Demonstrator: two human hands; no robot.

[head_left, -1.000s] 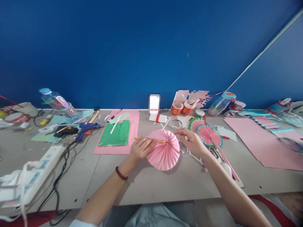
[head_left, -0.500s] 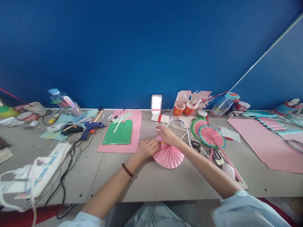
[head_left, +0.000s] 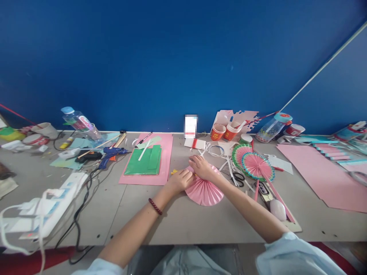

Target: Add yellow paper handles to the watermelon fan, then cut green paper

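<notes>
A pink pleated paper fan point(head_left: 207, 194), spread into a round shape, lies on the table in front of me. My left hand point(head_left: 181, 181) is closed on its left edge, fingers bent and close together. A small yellow piece point(head_left: 174, 172) pokes out beside those fingertips; I cannot tell what it is. Across the upper left of the fan, my right hand point(head_left: 201, 167) grips and presses the folds, its fingers curled near the left hand. Both thumbs and the pleats beneath my fingers are mostly hidden.
Green paper packs point(head_left: 143, 162) on a pink sheet point(head_left: 165, 168) and a blue glue gun point(head_left: 110, 154) lie left. Scissors point(head_left: 237, 178), finished pleated fans point(head_left: 258, 167) and a phone point(head_left: 263, 189) are right. Red paper cups point(head_left: 218, 132) stand behind. A power strip point(head_left: 64, 202) sits far left.
My right hand has lowered onto the fan, its fingers now lying over the folds. More of the yellow piece shows by my left hand. The view has shifted slightly.
</notes>
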